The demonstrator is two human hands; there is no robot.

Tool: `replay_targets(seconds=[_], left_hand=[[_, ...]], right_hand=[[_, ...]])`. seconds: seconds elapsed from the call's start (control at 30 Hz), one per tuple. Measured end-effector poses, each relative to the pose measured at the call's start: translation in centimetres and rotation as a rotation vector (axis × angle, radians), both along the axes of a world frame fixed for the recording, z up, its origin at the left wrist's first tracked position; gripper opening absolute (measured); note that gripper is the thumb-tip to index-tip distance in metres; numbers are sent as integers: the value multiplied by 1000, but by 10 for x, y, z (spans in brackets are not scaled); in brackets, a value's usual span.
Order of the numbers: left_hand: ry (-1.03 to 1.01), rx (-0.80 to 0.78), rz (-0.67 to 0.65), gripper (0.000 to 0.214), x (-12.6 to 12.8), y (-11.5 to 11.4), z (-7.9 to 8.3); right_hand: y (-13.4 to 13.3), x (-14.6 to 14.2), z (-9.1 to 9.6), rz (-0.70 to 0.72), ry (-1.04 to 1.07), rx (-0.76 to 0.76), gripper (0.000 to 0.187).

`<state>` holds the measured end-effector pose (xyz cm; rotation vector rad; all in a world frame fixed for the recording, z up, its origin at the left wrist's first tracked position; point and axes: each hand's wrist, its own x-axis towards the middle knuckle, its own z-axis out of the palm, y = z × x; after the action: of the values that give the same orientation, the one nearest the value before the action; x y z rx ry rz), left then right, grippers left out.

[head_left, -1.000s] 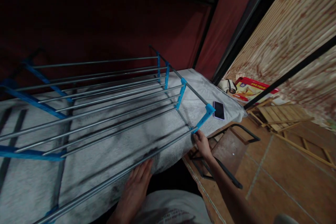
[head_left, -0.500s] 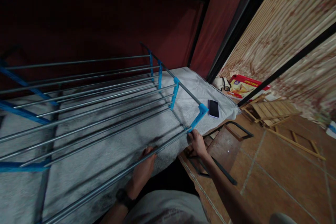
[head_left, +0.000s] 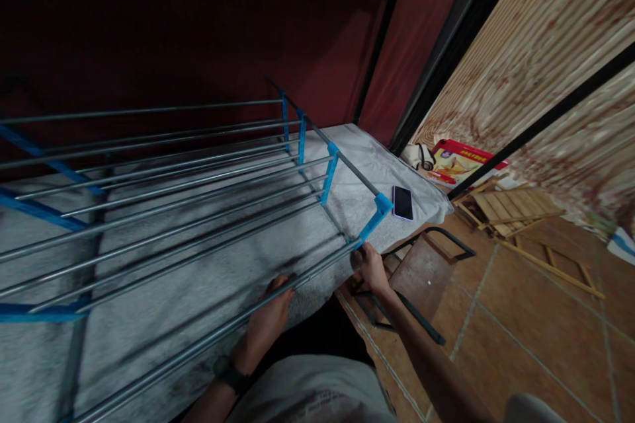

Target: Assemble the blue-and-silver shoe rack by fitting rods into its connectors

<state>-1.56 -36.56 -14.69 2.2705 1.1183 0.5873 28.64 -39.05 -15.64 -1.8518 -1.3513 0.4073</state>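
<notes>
A metal rack (head_left: 198, 198) lies along a grey cover (head_left: 370, 149), its length parallel to the dark red wall (head_left: 317, 33) behind. Blue brackets (head_left: 328, 175) hold its bars apart and in parallel, and the cover probably keeps its tubes from sliding.

The left hand (head_left: 269, 317) is curled from below around the near bar (head_left: 198, 345), the bar crossing above the palm side and the fingers rising behind it; this grip presumably carries the bar's weight and keeps it from rolling. A dark watch (head_left: 229, 373) sits on that wrist, clear of the bar.

The right hand (head_left: 373, 268) is drawn narrow at the bar's right end, just under the blue corner (head_left: 374, 218), with the thumb side against the joint. Such a place suggests steadying the meeting of bar and corner, where a small shift matters most; whether the fingertips close on the bar or on the corner cannot be told.

The phone (head_left: 403, 203) lies flat beside the corner but apart from it, outside the bars. A chair (head_left: 429, 271) stands just beyond the cover's edge, near the right forearm, touching neither hand.
</notes>
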Motion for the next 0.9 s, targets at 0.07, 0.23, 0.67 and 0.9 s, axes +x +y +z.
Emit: replay_targets(seconds=[0.07, 0.23, 0.67, 0.9], left_hand=[[20, -24, -12, 26, 0, 1, 1], [-2, -34, -5, 25, 0, 1, -4], [-35, -20, -13, 23, 0, 2, -3], [-20, -50, -5, 21, 0, 1, 0]], right_hand=[[0, 0, 0, -3, 6, 3, 22], [0, 0, 1, -7, 13, 8, 21], [0, -1, -3, -3, 9, 3, 21], [0, -2, -5, -18, 6, -3, 20]])
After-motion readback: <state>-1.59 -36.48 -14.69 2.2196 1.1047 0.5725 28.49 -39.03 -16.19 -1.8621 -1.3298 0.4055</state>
